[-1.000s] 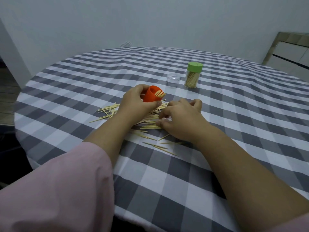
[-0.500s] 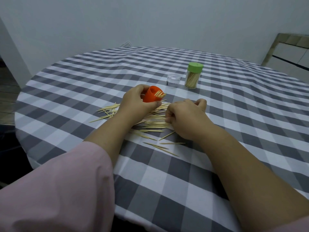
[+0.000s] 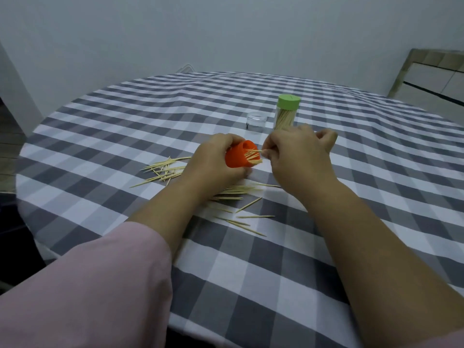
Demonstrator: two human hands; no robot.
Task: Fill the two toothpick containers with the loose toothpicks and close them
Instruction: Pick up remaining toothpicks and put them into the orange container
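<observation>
Nearest the person, below both wrists, loose toothpicks (image 3: 247,217) lie scattered on the checked tablecloth (image 3: 251,285), with a second heap out past the left wrist. A moment ago the right hand (image 3: 298,156) was down among them, fingers working at the cloth. It has now lifted clear and swung up to the mouth of the orange container (image 3: 238,158), thumb and forefinger pinched on what looks like one or a few picks, the other fingers curled. The left hand (image 3: 217,160) has kept its grip round that container, tilted so its opening faces the right hand, with picks already poking out. Judging by this, one more small load is about to go in, and many remain. Beyond the right hand's knuckles stand a clear lid or jar (image 3: 256,121) and the green-capped container (image 3: 288,111), full and closed.
</observation>
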